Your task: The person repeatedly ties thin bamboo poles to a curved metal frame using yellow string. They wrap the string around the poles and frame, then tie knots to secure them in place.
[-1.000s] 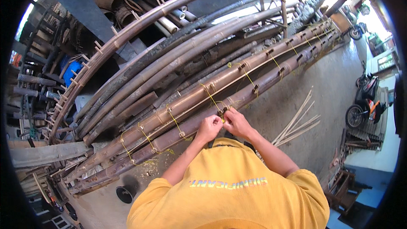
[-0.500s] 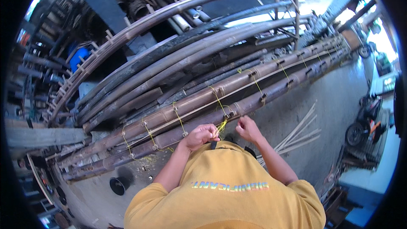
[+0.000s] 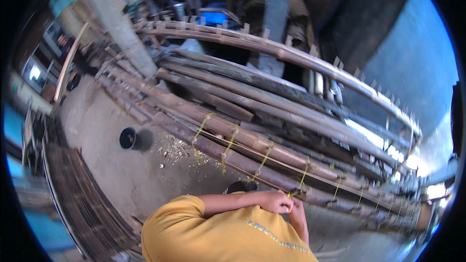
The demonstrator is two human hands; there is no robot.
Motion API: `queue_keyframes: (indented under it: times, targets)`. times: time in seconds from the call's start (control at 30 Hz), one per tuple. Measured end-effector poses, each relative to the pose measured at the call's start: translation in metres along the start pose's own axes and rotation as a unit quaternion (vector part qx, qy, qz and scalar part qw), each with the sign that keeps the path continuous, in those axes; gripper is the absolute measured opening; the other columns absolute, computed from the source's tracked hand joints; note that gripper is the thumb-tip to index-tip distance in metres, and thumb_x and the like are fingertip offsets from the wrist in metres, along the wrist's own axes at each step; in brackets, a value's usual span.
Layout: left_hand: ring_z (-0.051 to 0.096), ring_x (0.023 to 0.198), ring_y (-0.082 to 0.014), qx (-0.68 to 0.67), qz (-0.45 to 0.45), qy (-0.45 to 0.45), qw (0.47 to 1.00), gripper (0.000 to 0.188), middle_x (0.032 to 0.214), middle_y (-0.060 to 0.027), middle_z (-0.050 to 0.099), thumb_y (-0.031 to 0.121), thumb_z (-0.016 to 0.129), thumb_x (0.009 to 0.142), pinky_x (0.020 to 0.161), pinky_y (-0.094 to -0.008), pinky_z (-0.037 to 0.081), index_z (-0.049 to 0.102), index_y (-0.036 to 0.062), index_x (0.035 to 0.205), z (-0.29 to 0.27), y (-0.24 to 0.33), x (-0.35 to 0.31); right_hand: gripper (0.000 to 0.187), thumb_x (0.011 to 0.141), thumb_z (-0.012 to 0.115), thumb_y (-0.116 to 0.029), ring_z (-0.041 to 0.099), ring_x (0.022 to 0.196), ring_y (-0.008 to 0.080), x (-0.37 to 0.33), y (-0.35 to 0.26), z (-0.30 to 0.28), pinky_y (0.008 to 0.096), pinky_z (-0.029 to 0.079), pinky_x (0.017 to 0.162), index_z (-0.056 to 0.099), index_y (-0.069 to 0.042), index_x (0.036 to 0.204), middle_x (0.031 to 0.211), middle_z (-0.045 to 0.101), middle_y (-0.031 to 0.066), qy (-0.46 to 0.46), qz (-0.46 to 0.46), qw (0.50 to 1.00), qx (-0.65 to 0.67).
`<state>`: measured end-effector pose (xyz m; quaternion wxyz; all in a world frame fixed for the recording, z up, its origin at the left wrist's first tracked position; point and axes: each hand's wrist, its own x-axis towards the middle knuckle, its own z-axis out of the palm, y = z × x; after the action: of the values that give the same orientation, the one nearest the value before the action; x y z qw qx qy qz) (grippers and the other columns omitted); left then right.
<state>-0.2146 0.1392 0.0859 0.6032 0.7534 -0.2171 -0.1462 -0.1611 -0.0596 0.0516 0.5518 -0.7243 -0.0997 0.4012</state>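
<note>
My left hand [image 3: 274,202] is closed beside the lower bamboo pole [image 3: 242,164], on a yellow string [image 3: 292,194] of which a short piece shows by the fingers. My right hand [image 3: 295,207] meets it, fingers curled and partly hidden behind the left; what it holds does not show. The upper bamboo pole [image 3: 221,121] runs alongside the lower one. Yellow string ties [image 3: 262,163] span the two poles at intervals, with loose ends dangling from some. A thin light strip lies lengthwise between the poles.
A curved bamboo rail with upright pegs [image 3: 233,36] arches behind stacked bamboo poles [image 3: 272,99]. A black bucket [image 3: 127,138] stands on the floor near scattered shavings [image 3: 175,150]. A slatted panel [image 3: 80,189] is at lower left. Another person [image 3: 77,58] is at far left.
My view has turned to the left, bringing the bucket and slatted panel further in. My hands, apart before, are now together at the lower pole.
</note>
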Motion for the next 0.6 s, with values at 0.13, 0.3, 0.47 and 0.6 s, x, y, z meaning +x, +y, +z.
queue_keyframes:
  times: [0.13, 0.3, 0.47, 0.6]
  targets:
    - [0.067, 0.088, -0.0335, 0.145, -0.076, -0.015, 0.986, 0.026, 0.087, -0.0125, 0.072, 0.033, 0.058, 0.091, 0.085, -0.0421, 0.046, 0.069, 0.0095, 0.089, 0.002, -0.026, -0.002, 0.024, 0.094, 0.06, -0.022, 0.052, 0.068, 0.0073, -0.009, 0.003, -0.026, 0.0282, 0.041, 0.059, 0.065, -0.003, 0.08, 0.072, 0.06, 0.0008, 0.015, 0.042, 0.978, -0.203]
    - [0.065, 0.101, -0.0386, 0.122, -0.151, -0.007, 0.981, 0.048, 0.104, -0.0196, 0.071, 0.049, 0.061, 0.09, 0.09, -0.047, 0.048, 0.067, 0.0052, 0.109, 0.015, -0.056, -0.002, 0.022, 0.098, 0.06, -0.025, 0.053, 0.068, 0.009, -0.015, 0.016, -0.026, 0.0271, 0.042, 0.062, 0.062, -0.007, 0.084, 0.074, 0.059, 0.0003, 0.114, -0.04, 0.986, 0.116]
    - [0.055, 0.126, -0.0381, 0.057, -0.333, -0.088, 0.937, 0.097, 0.137, -0.0304, 0.053, 0.066, 0.068, 0.08, 0.106, -0.0426, 0.044, 0.045, -0.0075, 0.138, 0.014, -0.064, 0.008, 0.024, 0.094, 0.052, -0.026, 0.045, 0.071, 0.0179, -0.037, -0.103, -0.005, 0.0362, 0.043, 0.081, 0.044, -0.014, 0.075, 0.073, 0.044, 0.0003, 0.086, -0.216, 0.801, 0.552]
    - [0.065, 0.11, -0.0364, 0.065, -0.355, -0.027, 0.932, 0.079, 0.12, -0.0244, 0.066, 0.058, 0.069, 0.082, 0.095, -0.0447, 0.05, 0.053, -0.0009, 0.132, 0.014, -0.074, -0.015, 0.026, 0.094, 0.051, -0.022, 0.033, 0.061, 0.0116, -0.097, -0.101, -0.094, 0.0307, 0.034, 0.057, 0.037, -0.015, 0.074, 0.069, 0.029, -0.001, 0.128, -0.318, 0.767, 0.542]
